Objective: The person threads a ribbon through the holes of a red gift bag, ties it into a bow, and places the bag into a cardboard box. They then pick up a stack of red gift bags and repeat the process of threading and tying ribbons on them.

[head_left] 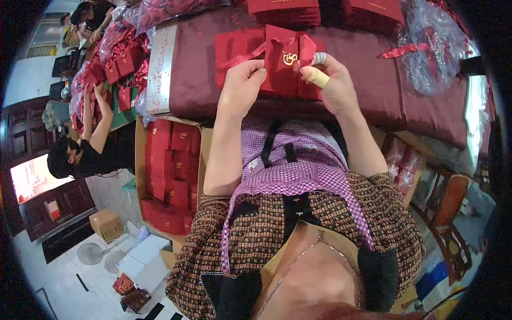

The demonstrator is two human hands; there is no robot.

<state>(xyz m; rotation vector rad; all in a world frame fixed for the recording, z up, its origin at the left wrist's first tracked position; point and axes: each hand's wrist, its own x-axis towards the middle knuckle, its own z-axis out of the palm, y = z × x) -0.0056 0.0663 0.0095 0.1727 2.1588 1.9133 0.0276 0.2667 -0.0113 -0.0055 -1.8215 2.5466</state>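
In front of me a dark red paper bag with a gold emblem lies on the maroon cloth-covered table. A glossy red ribbon crosses its upper part. My left hand is closed, with thumb and forefinger pinching one side of the ribbon. My right hand pinches the ribbon's other side, next to the emblem. Tape wraps two of its fingers, one pale yellow and one whitish grey. More red card or bags lie flat under and beside this bag; where one ends and another begins I cannot tell.
Stacks of red bags stand at the table's far edge. Clear plastic wrap lies at right with a loose ribbon. A cardboard box full of red bags stands at left. Another person handles red items at a table on the left.
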